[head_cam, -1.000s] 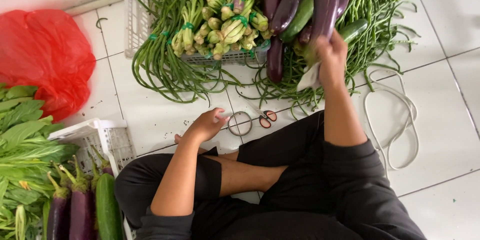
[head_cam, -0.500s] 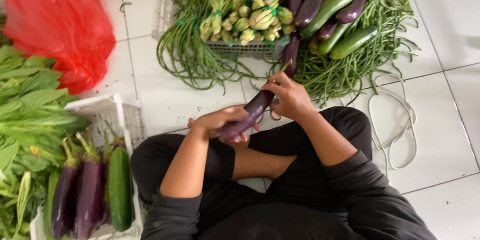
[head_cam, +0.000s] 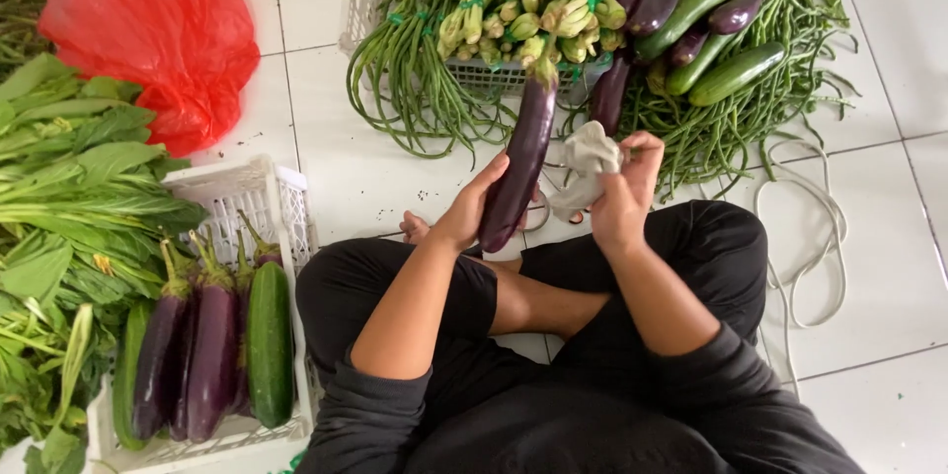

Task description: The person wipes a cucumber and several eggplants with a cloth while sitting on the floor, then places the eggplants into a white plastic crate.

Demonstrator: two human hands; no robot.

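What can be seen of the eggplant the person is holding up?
The eggplant is long, slim and glossy dark purple, with a green cap and stem at its far end. It is held up nearly lengthwise, stem end pointing away toward the white crate of vegetables. The left hand grips its lower, rounded end, fingers wrapped around the side. The right hand holds a crumpled pale cloth just beside it; whether the cloth touches the skin is unclear.

White tiled floor [head_cam: 889, 89] carries it all: red plastic bag [head_cam: 148, 35] upper left, leafy greens [head_cam: 69, 207] along the left edge, white crate [head_cam: 272, 197] lower left, long beans [head_cam: 415, 79] up top, pale cord [head_cam: 820, 237] at right.
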